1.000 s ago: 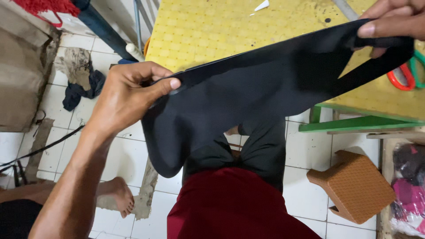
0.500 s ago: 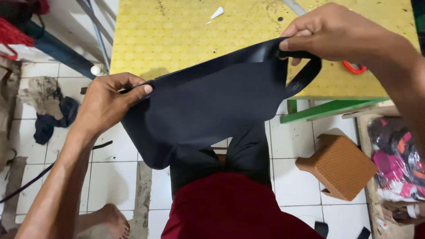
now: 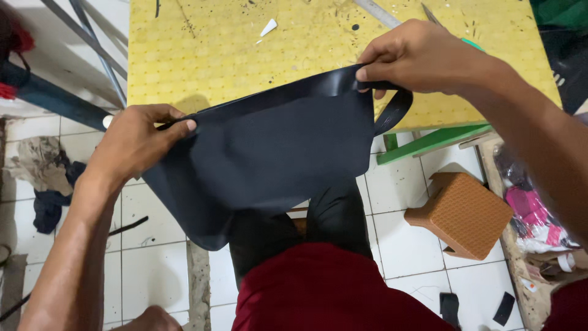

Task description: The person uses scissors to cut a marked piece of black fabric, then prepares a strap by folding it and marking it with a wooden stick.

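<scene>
A dark navy sheet of leather-like material hangs stretched between my two hands, over my lap and the near edge of the yellow table. My left hand pinches its top edge at the left corner. My right hand grips the top edge at the right, where a narrow strip of the same material curls down below the fingers. The sheet's lower part sags toward my red shirt and dark trousers.
A brown plastic stool stands on the white tiled floor at the right. Rags lie on the floor at the left. A green table frame runs under the table's edge. Pink packets lie at the far right.
My hands have drawn closer together, the right one coming down and left over the table. The sheet now hangs slacker and wider between them.
</scene>
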